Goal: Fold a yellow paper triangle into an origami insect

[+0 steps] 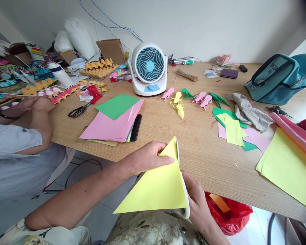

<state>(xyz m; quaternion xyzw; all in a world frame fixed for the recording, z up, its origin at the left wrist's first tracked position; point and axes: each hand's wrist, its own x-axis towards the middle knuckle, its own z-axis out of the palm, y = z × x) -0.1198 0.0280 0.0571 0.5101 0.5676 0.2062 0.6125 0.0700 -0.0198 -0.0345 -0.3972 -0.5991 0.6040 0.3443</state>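
Note:
Over my lap, my left hand (151,158) pinches a yellow sheet of paper (159,189), folded to a triangle, with the thumb on top near its upper corner. My right hand (197,195) grips white-handled scissors (185,200) at the sheet's right edge. A thin blade shows along that edge by the top corner; most of the scissors is hidden behind the paper. On the table beyond lie several folded paper figures in pink (199,96), yellow (179,110) and green (218,98).
A stack of coloured paper (107,124) lies left, with a dark phone (136,127) beside it. A fan (150,69) stands behind. Paper scraps (233,131), yellow sheets (293,166) and a teal bag (277,80) are right. A red bin bag (234,217) sits below; another person's hands (38,103) rest far left.

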